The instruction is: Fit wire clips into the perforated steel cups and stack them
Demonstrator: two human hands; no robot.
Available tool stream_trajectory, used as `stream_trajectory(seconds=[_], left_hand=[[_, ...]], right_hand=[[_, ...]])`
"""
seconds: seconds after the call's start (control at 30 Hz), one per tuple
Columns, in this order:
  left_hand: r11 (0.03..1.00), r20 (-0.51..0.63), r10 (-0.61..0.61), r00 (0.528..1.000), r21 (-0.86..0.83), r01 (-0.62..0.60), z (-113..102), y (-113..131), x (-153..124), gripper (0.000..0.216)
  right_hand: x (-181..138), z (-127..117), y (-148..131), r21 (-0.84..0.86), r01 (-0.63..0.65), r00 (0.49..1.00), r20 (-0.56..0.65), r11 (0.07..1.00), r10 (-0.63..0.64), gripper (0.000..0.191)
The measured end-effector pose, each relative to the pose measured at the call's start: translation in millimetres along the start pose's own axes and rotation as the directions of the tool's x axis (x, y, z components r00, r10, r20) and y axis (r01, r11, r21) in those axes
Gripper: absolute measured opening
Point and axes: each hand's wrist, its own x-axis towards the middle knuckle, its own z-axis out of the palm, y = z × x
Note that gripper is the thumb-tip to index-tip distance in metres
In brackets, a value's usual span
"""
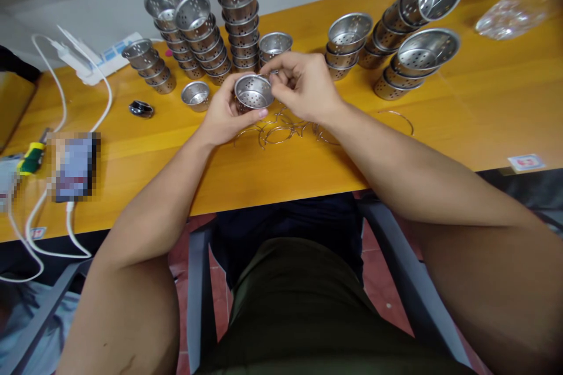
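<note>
My left hand (223, 114) is wrapped round a small perforated metal cup (253, 91), held just above the yellow table (461, 117). My right hand (303, 85) pinches at the cup's rim with its fingers closed; what it pinches I cannot make out. Under both hands lie several thin wire rings (277, 132) on the table. One more wire ring (398, 120) lies alone to the right.
Stacks of the same metal cups stand at the back: tall stacks (235, 17), left stacks (176, 29), right stacks (409, 41). A single cup (196, 95), a black ring-like object (141, 109), a power strip (94, 58), white cables and a phone (73, 165) lie left.
</note>
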Motion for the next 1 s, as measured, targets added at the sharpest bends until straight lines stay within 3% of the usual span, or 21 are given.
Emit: stream_trajectory(seconds=[0.33,0.5,0.73,0.87,1.0], left_hand=[[0.982,0.094,0.175,0.980,0.049,-0.180,4,1,-3,0.133],[0.970,0.013,0.167,0.986,0.175,-0.167,8,13,-4,0.130],[0.971,-0.011,0.170,0.985,0.175,-0.165,9,16,-2,0.120],[0.977,-0.024,0.166,0.986,0.138,-0.162,7,13,-2,0.111],[0.989,-0.017,0.124,0.992,0.078,-0.123,2,6,-3,0.107]], right_hand=[[-1,15,5,0.041,0.089,0.994,-0.070,0.995,-0.086,0.023],[-3,24,0,0.016,0.122,0.988,-0.099,0.992,-0.120,0.013],[-1,28,2,0.075,0.105,0.990,-0.106,0.992,-0.096,0.014],[1,12,3,0.228,0.087,0.995,0.035,0.970,-0.097,0.034],[4,-9,2,0.402,0.053,0.951,0.258,0.914,-0.169,0.059]])
